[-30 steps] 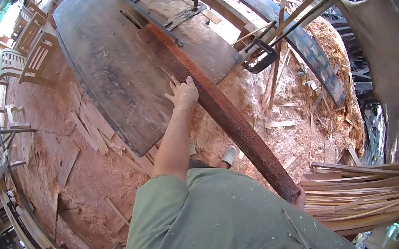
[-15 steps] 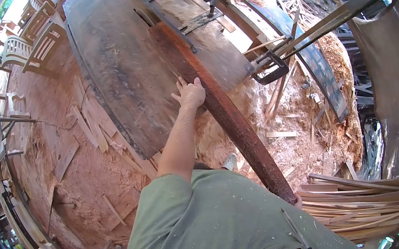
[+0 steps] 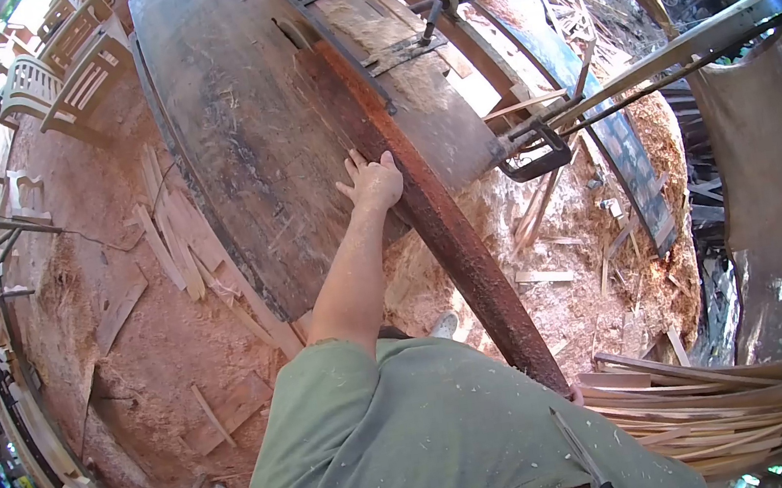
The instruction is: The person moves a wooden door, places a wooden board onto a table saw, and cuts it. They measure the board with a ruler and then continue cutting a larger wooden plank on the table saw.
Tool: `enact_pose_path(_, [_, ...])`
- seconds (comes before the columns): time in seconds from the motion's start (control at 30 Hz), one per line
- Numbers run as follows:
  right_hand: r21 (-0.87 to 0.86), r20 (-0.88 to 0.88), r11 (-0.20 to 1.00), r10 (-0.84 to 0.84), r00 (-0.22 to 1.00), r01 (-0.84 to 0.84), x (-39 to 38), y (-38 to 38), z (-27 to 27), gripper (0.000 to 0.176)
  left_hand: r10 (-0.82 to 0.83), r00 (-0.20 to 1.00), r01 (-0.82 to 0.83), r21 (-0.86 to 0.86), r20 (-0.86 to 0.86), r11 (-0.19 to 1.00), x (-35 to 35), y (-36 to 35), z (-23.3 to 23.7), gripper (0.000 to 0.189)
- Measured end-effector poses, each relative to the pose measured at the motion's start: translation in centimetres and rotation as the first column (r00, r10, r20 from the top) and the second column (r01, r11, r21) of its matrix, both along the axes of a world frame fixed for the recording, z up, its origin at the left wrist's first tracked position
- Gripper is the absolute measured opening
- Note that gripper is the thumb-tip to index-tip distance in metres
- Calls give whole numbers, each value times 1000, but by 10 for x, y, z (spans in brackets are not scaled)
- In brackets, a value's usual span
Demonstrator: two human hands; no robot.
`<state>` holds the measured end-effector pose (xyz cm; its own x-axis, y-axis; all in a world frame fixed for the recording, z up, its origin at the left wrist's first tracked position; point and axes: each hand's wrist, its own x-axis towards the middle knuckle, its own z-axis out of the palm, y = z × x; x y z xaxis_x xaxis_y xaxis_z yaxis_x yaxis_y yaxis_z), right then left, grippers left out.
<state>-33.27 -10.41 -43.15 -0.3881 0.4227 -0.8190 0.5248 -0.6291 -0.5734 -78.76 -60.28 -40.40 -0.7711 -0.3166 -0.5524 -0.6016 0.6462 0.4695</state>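
Observation:
A long reddish-brown wooden beam [image 3: 455,245] lies on the worn saw table [image 3: 226,118] against a metal fence [image 3: 330,45]. Its near end overhangs the table toward my body. My left hand [image 3: 375,183] presses against the beam's left side near the table edge, fingers spread and thumb resting at its top edge. At the beam's near end, my right hand [image 3: 577,393] shows only in part beside my shirt and appears to grip that end. A dark slot [image 3: 292,32] lies at the far end of the beam.
Clamps and a metal handle [image 3: 537,156] stick out right of the fence. Wooden chairs [image 3: 74,83] stand at the upper left. Stacked wood strips [image 3: 709,409] lie at the lower right. Offcuts [image 3: 178,242] and sawdust cover the ground.
The beam has slid slightly farther along the fence, with both hands keeping their places on it. The view has shifted a little.

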Motion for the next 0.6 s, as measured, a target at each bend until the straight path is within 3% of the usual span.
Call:
enact_pose_path(0.37, [-129, 18, 991, -18, 1000, 20, -27, -19, 6, 46, 26, 1000, -26, 21, 3, 999, -19, -15, 0, 68])
enact_pose_path(0.47, [7, -1, 998, -56, 998, 56, -12, 4, -30, 45, 37, 999, -37, 23, -10, 999, -23, -19, 1, 67])
enact_pose_path(0.6, [-37, -1, 999, -13, 1000, 13, -21, 1, -26, 44, 49, 999, -48, 36, -18, 998, -30, -25, 2, 67])
